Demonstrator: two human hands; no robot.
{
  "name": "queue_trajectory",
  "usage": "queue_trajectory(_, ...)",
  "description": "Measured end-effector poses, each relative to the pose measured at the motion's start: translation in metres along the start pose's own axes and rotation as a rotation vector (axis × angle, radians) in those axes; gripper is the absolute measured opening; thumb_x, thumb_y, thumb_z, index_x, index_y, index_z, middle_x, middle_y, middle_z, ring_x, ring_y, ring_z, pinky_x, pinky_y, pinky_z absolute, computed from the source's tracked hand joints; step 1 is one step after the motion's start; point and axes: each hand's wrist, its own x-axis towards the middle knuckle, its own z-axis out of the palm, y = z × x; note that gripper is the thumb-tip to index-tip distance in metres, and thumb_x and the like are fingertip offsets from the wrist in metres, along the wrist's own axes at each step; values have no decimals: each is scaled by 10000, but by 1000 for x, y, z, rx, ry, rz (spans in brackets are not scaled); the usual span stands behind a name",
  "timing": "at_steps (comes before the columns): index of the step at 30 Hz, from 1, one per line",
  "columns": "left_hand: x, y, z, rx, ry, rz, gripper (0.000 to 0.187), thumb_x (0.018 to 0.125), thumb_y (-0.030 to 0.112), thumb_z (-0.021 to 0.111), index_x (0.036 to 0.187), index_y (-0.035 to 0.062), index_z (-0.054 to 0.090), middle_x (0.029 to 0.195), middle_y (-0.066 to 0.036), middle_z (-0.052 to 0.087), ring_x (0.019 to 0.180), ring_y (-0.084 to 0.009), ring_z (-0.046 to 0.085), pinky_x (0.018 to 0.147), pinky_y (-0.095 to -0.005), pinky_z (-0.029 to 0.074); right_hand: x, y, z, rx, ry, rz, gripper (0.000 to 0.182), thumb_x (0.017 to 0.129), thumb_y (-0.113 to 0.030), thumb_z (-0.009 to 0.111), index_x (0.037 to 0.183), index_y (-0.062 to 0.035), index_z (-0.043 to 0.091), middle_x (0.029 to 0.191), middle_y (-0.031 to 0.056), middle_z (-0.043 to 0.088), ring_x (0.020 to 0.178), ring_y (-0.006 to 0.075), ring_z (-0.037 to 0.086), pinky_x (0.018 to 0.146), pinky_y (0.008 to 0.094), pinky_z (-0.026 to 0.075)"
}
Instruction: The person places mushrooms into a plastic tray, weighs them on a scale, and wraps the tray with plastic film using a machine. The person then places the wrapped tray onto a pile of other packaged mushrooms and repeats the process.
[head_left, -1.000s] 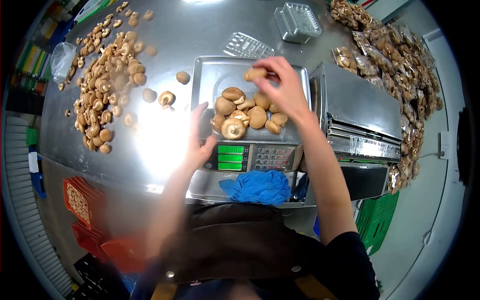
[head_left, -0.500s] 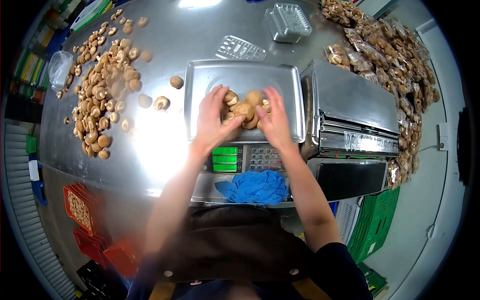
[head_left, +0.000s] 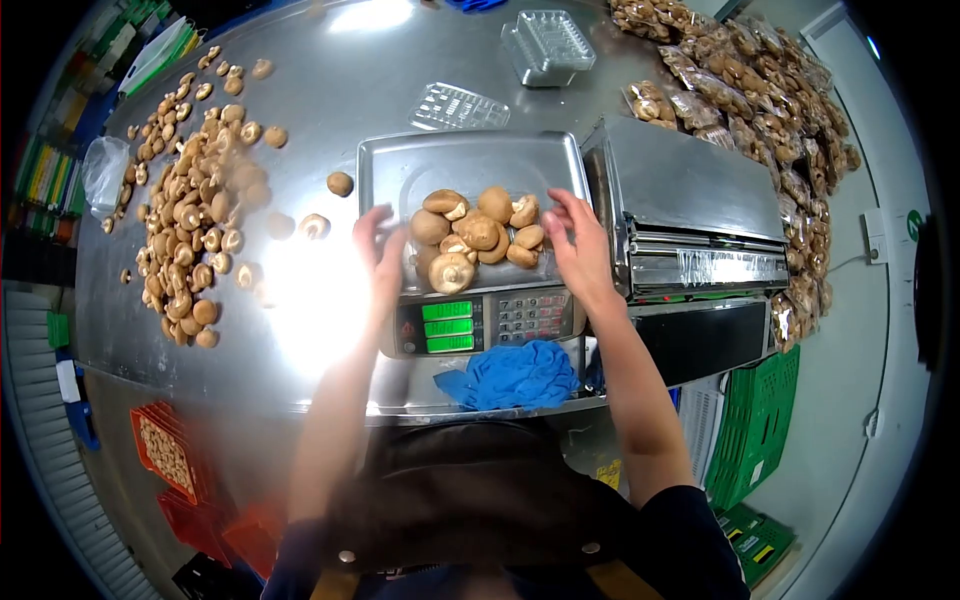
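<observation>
Several brown mushrooms (head_left: 480,232) lie in a loose group on the steel pan (head_left: 375,165) of a scale. Its panel (head_left: 490,322) has green lit displays and a keypad. At the pan's left edge is my left hand (head_left: 382,255), fingers apart, holding nothing. My right hand (head_left: 582,245) is at the pan's right side, open and apart from the mushrooms. A lone mushroom (head_left: 340,184) rests on the table left of the pan, and another mushroom (head_left: 313,226) lies below it.
A large mushroom pile (head_left: 190,220) covers the table's left. Right of the scale stands a film-wrapping machine (head_left: 695,200), with bagged mushrooms (head_left: 790,130) heaped beyond. Clear plastic trays (head_left: 548,48) and a single tray (head_left: 458,106) sit behind. A crumpled blue cloth (head_left: 515,377) lies in front.
My hands have parted from around the mushrooms, the left moving left and the right moving right. The mushrooms now lie free on the pan. The camera view has shifted slightly.
</observation>
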Motion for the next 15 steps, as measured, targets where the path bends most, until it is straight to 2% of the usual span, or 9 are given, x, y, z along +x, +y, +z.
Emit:
queue_trajectory(1,1,-9,-8,-2,-51,-106,327,902,71,553,1214,-26,557,1040,-97,643,739,-126,617,660,-253,516,-2,7,-2,14,-45,65,395,928,-105,518,1305,12,496,1151,136,600,941,202,628,838,314,505)
queue_trajectory(2,4,-15,-15,3,-161,-254,337,891,41,539,1215,-49,544,938,-90,633,622,-125,603,544,-249,508,-5,19,-1,29,-88,129,397,916,-58,501,1306,16,498,1115,127,607,882,177,630,788,298,518)
queue_trajectory(4,11,12,-26,-68,-481,-473,346,866,-10,526,1205,-75,532,844,-73,607,602,-146,615,511,-247,507,-8,30,3,49,-168,203,425,892,7,472,1316,21,494,1063,112,610,811,143,624,726,276,529)
queue_trajectory(6,14,10,-24,-109,-473,-485,351,847,-43,522,1196,-83,525,811,-64,591,600,-155,620,507,-249,512,-4,35,7,61,-229,225,467,870,42,448,1335,21,482,1034,101,603,786,125,608,701,264,527)
queue_trajectory(10,12,3,-22,-217,-425,-497,323,825,-79,547,1147,-60,529,792,-61,590,571,-148,610,493,-248,504,2,29,-2,284,-312,353,511,841,85,462,1348,27,472,989,69,600,755,95,588,690,238,522)
queue_trajectory(12,10,10,-27,-301,-423,-481,320,818,-54,585,1135,-43,536,791,-54,597,563,-146,608,481,-243,491,-2,22,-7,223,-293,289,498,837,84,465,1334,58,467,946,54,590,745,86,581,678,239,523)
queue_trajectory(15,15,43,-27,-217,-407,-400,326,806,-25,603,1127,-30,548,782,-44,603,550,-137,602,475,-239,486,-4,10,-26,211,-217,180,491,827,74,479,1318,59,477,936,49,586,735,87,580,678,239,519)
